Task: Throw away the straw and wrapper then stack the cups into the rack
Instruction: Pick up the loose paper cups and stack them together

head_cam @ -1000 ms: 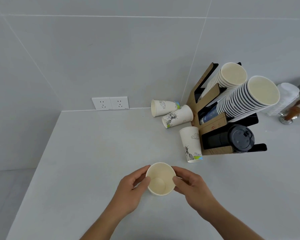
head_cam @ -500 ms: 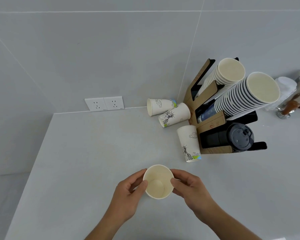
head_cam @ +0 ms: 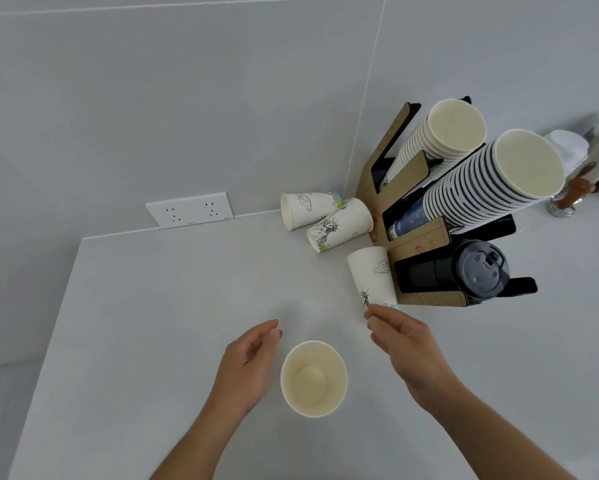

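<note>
An empty paper cup (head_cam: 313,378) stands upright on the white counter, free of both hands. My left hand (head_cam: 247,362) hovers just left of it, fingers relaxed and holding nothing. My right hand (head_cam: 400,344) reaches forward; its fingertips are at the lower rim of an upside-down printed cup (head_cam: 372,277) beside the rack. Two more printed cups (head_cam: 305,209) (head_cam: 339,226) lie on their sides near the wall. The brown and black rack (head_cam: 419,239) holds two long cup stacks (head_cam: 492,178) and black lids (head_cam: 478,270).
A double wall socket (head_cam: 190,210) sits at the counter's back edge. The counter's left edge (head_cam: 53,323) drops to the floor. A white roll (head_cam: 568,150) and a glass with a brown-handled tool (head_cam: 571,199) stand at the far right.
Both hands have let go of the upright cup. My right hand has moved forward to the upside-down printed cup; my left hand has drawn slightly away to the left.
</note>
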`<move>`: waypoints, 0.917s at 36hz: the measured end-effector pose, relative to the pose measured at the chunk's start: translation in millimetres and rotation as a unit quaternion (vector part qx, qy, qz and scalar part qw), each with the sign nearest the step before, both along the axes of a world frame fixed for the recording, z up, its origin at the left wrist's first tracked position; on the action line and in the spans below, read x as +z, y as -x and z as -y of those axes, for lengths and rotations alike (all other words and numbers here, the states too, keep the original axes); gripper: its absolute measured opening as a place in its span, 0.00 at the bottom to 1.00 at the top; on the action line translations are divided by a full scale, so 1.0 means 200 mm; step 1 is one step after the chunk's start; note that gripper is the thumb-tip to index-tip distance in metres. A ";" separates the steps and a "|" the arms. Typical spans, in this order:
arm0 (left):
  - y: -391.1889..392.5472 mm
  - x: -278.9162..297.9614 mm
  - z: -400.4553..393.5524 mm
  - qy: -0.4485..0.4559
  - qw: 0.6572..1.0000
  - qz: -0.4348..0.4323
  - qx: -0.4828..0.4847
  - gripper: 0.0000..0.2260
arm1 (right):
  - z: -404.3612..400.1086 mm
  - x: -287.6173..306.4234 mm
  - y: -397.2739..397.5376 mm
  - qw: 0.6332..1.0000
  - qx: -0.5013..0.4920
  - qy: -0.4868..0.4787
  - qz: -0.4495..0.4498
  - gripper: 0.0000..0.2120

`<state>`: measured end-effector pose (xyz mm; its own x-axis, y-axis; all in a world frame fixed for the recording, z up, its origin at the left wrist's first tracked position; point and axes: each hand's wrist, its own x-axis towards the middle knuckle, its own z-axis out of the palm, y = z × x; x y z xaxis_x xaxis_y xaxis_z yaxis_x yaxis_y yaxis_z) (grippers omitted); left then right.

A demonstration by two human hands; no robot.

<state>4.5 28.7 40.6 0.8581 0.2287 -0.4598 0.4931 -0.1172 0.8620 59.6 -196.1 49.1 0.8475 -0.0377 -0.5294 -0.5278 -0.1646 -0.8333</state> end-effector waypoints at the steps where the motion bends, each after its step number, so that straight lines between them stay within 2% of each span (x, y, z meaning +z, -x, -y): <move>1: -0.04 -0.01 -0.01 0.000 1.000 -0.006 0.004 0.14 | 0.00 0.00 -0.03 1.000 -0.005 0.005 0.000 0.15; 5: -0.22 -0.03 -0.01 0.024 0.999 -0.031 0.002 0.10 | -0.02 0.03 -0.12 0.999 -0.006 0.032 0.006 0.19; 9: -0.41 -0.05 0.05 0.067 0.996 -0.052 -0.025 0.05 | -0.04 0.01 -0.20 0.997 0.007 0.081 0.009 0.15; 15: -0.59 -0.09 0.18 0.115 0.987 -0.090 -0.065 0.06 | -0.07 -0.03 -0.29 0.984 0.036 0.170 0.024 0.25; 18: -0.66 -0.12 0.24 0.131 0.982 -0.111 -0.084 0.06 | -0.07 -0.04 -0.33 0.978 0.053 0.199 0.019 0.26; 23: -0.74 -0.16 0.31 0.146 0.973 -0.153 -0.093 0.01 | -0.07 -0.06 -0.38 0.970 0.066 0.234 0.015 0.27; 29: -0.81 -0.18 0.36 0.189 0.961 -0.186 -0.083 0.04 | -0.07 -0.07 -0.42 0.963 0.069 0.261 0.016 0.29; 33: -0.84 -0.22 0.39 0.224 0.952 -0.197 -0.072 0.08 | -0.08 -0.07 -0.44 0.959 0.070 0.273 0.018 0.27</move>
